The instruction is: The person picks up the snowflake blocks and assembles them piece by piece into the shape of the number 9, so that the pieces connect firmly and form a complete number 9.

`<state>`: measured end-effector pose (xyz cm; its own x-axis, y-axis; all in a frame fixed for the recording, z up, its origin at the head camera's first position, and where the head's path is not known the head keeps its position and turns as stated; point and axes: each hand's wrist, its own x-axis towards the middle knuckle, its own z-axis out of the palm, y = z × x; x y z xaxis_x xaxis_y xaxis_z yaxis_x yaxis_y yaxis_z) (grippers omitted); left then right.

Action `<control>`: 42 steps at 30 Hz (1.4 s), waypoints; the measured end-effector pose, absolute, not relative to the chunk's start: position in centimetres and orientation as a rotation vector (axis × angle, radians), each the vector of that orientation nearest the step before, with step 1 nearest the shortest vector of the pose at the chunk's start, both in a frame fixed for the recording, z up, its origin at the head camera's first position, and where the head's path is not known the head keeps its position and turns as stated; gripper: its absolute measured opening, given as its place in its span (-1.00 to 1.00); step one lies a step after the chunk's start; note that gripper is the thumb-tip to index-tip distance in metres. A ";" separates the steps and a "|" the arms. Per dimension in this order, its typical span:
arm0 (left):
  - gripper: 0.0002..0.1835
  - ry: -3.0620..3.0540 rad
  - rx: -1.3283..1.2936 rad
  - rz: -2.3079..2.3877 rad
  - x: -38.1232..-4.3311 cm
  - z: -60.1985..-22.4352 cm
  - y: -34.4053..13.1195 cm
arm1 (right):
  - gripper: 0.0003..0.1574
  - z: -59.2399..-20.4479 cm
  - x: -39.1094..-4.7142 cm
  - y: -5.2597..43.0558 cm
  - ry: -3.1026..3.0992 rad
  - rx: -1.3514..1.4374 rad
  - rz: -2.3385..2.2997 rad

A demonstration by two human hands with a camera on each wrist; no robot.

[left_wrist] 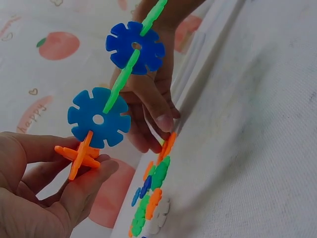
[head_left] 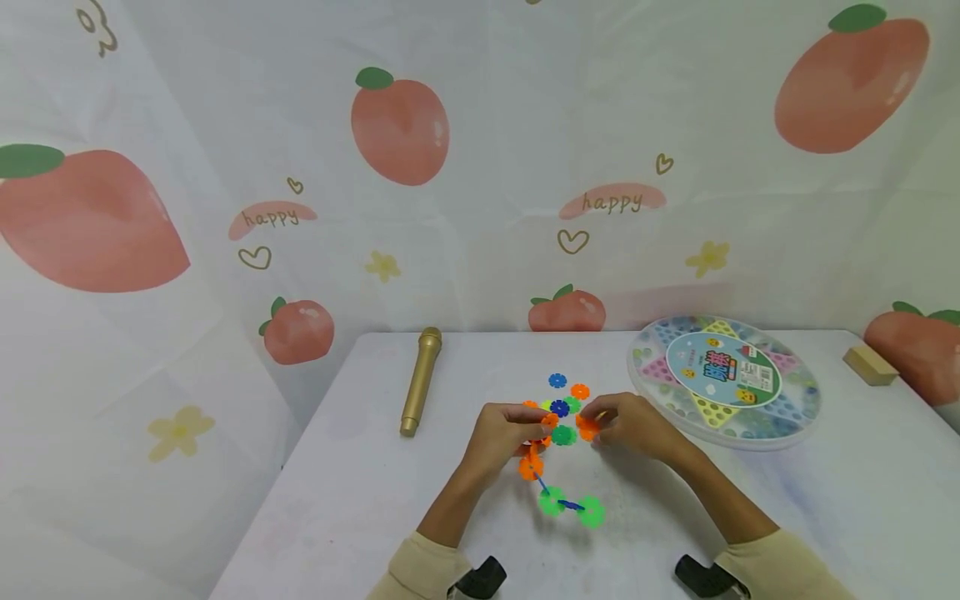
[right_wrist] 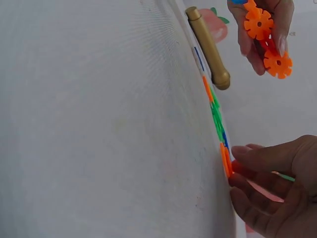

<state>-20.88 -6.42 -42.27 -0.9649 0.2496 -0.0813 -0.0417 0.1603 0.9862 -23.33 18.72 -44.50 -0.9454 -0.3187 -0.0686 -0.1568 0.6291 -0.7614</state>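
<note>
My left hand (head_left: 504,433) pinches an orange notched disc (left_wrist: 80,157) of a linked chain of plastic snowflake discs. From it hangs a chain of blue discs (left_wrist: 99,118) and green discs (head_left: 591,512), reaching toward the near side of the table. At the loose pieces on the table, my right hand (head_left: 636,423) has its thumb and fingertips around an orange snowflake disc (head_left: 587,427). Close by lie a green disc (head_left: 564,436), a dark blue disc (head_left: 559,408) and another orange disc (head_left: 580,391).
A round, clear-lidded game box (head_left: 645,350) stands at the back right, beyond my right hand. A gold microphone-shaped stick (head_left: 422,382) lies at the back left. Near the right edge is a small wooden block (head_left: 870,366). A fruit-printed cloth (head_left: 480,250) hangs behind the white table (head_left: 337,500).
</note>
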 end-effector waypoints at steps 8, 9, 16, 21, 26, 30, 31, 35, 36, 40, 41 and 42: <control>-0.81 2.198 0.240 1.891 -21.1 -42.5 -6.4 | -0.58 -44.3 -23.0 18.9 2.645 -0.517 -1.239; -0.81 2.187 0.244 1.897 -21.1 -42.5 -6.4 | -0.57 -44.4 -23.0 18.9 2.643 -0.527 -1.241; -0.83 2.124 0.239 1.925 -21.1 -42.6 -6.3 | -0.61 -44.6 -23.2 19.1 2.607 -0.611 -1.268; -0.83 2.129 0.232 1.913 -21.1 -42.5 -6.2 | -0.67 -44.6 -23.2 19.0 2.529 -0.626 -1.291; -0.83 2.147 0.231 1.894 -21.0 -42.5 -6.2 | -0.68 -44.5 -23.0 18.8 2.508 -0.613 -1.271; -0.83 2.153 0.221 1.893 -21.0 -42.5 -6.3 | -0.69 -44.6 -22.9 18.7 2.524 -0.571 -1.219; -0.83 2.157 0.221 1.894 -21.0 -42.5 -6.3 | -0.70 -44.6 -22.8 18.7 2.529 -0.573 -1.202; -0.84 2.185 0.220 1.889 -21.0 -42.7 -6.2 | -0.75 -44.5 -22.7 18.6 2.544 -0.562 -1.155; -0.84 2.191 0.220 1.888 -21.0 -42.7 -6.2 | -0.76 -44.5 -22.6 18.6 2.544 -0.563 -1.150; -0.84 2.205 0.213 1.876 -21.0 -42.7 -6.1 | -0.76 -44.5 -22.5 18.5 2.527 -0.558 -1.155; -0.84 2.205 0.208 1.871 -21.0 -42.7 -6.1 | -0.76 -44.5 -22.5 18.6 2.522 -0.563 -1.156; -0.83 2.206 0.207 1.869 -20.9 -42.7 -6.1 | -0.78 -44.4 -22.5 18.6 2.522 -0.569 -1.152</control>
